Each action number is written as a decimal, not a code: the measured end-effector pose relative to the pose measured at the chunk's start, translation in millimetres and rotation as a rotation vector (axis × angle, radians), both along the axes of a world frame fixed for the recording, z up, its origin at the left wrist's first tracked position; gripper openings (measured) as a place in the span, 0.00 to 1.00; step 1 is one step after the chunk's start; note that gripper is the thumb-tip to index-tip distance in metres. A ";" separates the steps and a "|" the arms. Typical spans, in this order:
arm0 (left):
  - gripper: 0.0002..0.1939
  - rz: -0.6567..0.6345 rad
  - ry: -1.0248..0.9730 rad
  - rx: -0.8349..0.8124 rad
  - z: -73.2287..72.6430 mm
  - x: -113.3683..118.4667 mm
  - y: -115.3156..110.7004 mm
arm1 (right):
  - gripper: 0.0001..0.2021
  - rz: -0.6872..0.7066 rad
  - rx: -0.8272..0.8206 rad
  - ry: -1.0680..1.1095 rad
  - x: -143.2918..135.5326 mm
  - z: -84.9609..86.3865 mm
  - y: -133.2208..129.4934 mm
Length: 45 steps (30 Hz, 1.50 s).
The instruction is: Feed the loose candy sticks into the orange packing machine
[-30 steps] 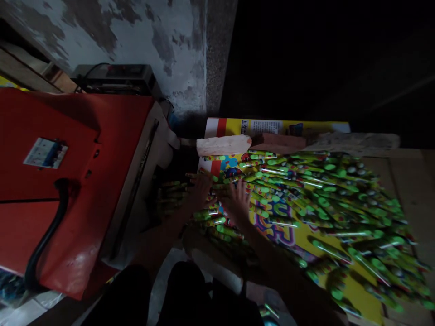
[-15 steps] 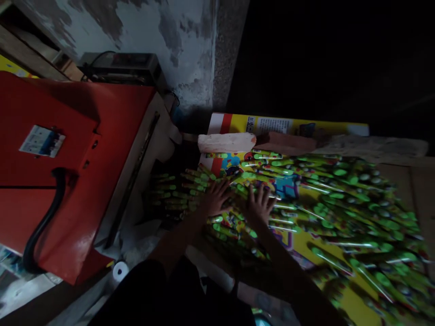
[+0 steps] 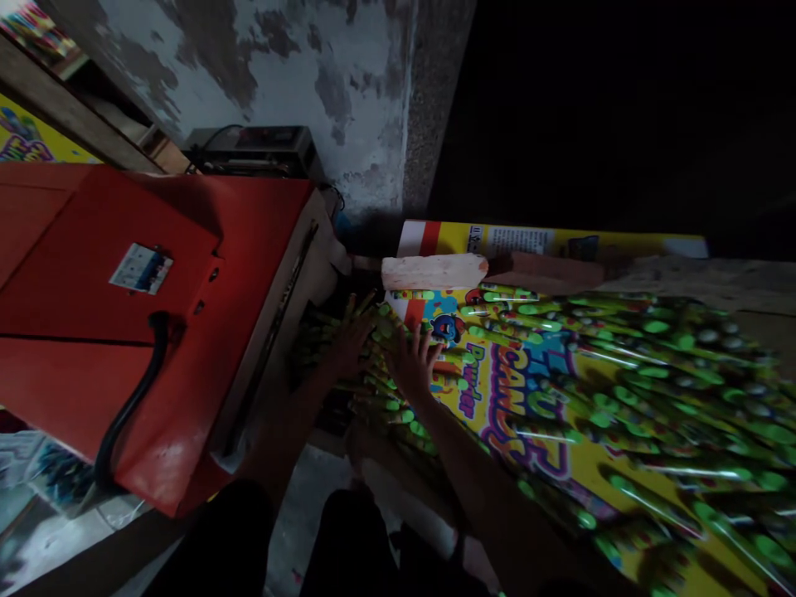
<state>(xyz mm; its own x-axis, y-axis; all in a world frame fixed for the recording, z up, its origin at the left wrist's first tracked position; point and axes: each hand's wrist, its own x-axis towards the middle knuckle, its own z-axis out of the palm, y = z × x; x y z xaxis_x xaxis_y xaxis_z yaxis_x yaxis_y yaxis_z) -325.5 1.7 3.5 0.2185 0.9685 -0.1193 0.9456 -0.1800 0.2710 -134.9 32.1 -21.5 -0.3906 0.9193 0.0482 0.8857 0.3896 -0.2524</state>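
Note:
Many slim candy tubes [image 3: 647, 398] with bright green ends lie loose across a yellow printed cardboard sheet [image 3: 597, 468], which bears the words "Powder" and "Candy". At the sheet's left end, my right hand [image 3: 411, 361] presses on some of them with its fingers spread. Further left, my left hand [image 3: 349, 347] rests over a darker cluster of tubes [image 3: 314, 340] beside the red machine, its fingers stretched out among them. Shadow hides part of that cluster and the left fingertips.
A red metal machine [image 3: 180, 332] with a black hose [image 3: 133, 414] stands close on the left. Behind it sits a dark grey box device [image 3: 252, 151] against a peeling wall [image 3: 274, 50]. A pale wooden block [image 3: 435, 270] edges the far side of the sheet.
Both hands have moved left, pushing tubes toward the machine side. More of the sheet's printed lettering now shows. The view has shifted slightly left.

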 end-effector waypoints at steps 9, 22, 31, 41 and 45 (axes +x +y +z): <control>0.38 -0.036 0.094 0.017 1.4 0.5 7.7 | 0.36 -0.045 0.012 0.028 36.7 -0.5 12.1; 0.45 0.137 -0.002 0.074 -14.3 69.4 -24.4 | 0.29 0.235 -0.065 0.052 21.7 15.7 70.9; 0.50 -0.092 -0.159 0.115 -4.4 149.4 92.3 | 0.40 -0.301 0.193 -0.168 237.2 30.8 160.0; 0.44 -0.444 -0.207 0.214 7.9 273.7 199.2 | 0.42 -0.502 0.131 -0.234 347.6 60.8 204.0; 0.41 -0.403 -0.184 0.151 -7.7 284.5 207.5 | 0.37 -0.420 0.003 -0.229 350.6 51.9 198.2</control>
<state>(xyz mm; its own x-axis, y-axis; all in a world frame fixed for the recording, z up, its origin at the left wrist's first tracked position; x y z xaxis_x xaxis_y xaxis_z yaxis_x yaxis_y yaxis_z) -41.1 209.2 -4.2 0.5856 0.8053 0.0922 0.7304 -0.5736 0.3707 215.7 230.3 30.4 0.0136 0.9999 0.0072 0.9994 -0.0133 -0.0322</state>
